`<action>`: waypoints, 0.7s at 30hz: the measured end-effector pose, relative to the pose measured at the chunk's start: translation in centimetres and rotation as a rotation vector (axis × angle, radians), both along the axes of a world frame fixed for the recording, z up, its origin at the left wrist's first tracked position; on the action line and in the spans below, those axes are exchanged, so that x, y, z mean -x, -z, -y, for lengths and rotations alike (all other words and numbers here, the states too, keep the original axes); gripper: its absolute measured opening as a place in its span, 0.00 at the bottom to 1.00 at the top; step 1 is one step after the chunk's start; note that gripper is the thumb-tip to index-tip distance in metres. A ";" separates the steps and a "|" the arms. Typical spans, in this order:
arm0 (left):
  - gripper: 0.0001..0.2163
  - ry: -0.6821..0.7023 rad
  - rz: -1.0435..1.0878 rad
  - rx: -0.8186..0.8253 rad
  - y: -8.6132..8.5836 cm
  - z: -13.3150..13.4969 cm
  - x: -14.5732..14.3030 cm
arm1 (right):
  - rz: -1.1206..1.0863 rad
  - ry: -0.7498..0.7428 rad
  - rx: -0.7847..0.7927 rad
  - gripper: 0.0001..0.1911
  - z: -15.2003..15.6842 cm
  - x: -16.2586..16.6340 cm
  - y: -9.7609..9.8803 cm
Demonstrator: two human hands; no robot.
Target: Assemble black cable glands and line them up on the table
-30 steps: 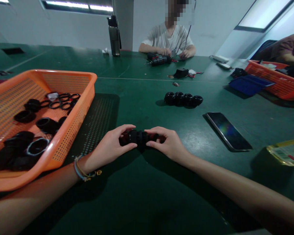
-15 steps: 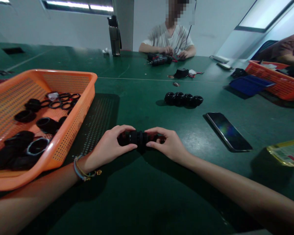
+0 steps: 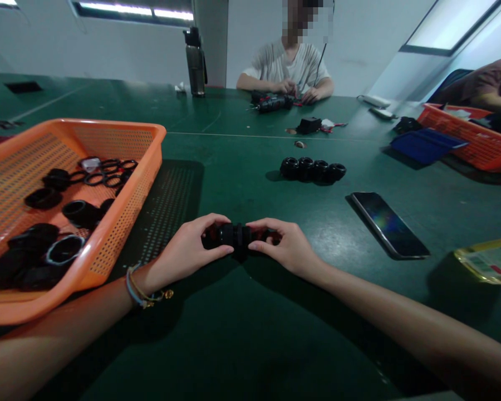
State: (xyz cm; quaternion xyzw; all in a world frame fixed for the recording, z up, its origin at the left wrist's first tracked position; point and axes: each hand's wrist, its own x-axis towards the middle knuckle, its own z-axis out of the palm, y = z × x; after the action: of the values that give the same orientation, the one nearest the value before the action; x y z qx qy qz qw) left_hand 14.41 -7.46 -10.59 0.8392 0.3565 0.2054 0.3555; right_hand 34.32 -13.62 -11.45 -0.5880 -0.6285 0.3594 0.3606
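A black plastic cable gland (image 3: 239,236) lies level between my two hands, just above or on the green table. My left hand (image 3: 195,239) is closed round its left end, thumb below and fingers above. On its right end, my right hand (image 3: 281,242) grips with thumb and fingertips. The gland's ribbed middle shows between the fingertips, while both its ends are partly covered. Beyond my hands, several similar black glands (image 3: 313,169) stand side by side in a short row.
On the left, an orange basket (image 3: 150,133) holds black rings and fittings. A phone (image 3: 389,224) and a yellow-edged box (image 3: 490,259) lie to the right. Farther off are a bottle (image 3: 196,64), a power tool (image 3: 273,103), a blue tray (image 3: 428,146), a red basket (image 3: 463,136) and two people.
The gland seems to have turned slightly between my fingers. Both hands stay in nearly the same place.
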 end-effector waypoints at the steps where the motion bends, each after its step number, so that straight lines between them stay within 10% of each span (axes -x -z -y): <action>1: 0.15 0.000 -0.001 0.001 0.0 0.0 0.0 | -0.003 0.000 0.002 0.15 0.0 0.0 0.0; 21: 0.18 0.010 0.032 -0.022 0.2 0.0 0.1 | 0.026 -0.005 -0.042 0.16 0.0 -0.2 0.2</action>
State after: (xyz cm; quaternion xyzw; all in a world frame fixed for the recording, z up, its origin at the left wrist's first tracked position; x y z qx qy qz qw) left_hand 14.35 -7.46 -10.81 0.8415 0.3441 0.2210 0.3530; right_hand 34.49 -13.66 -11.65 -0.5834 -0.6420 0.3391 0.3639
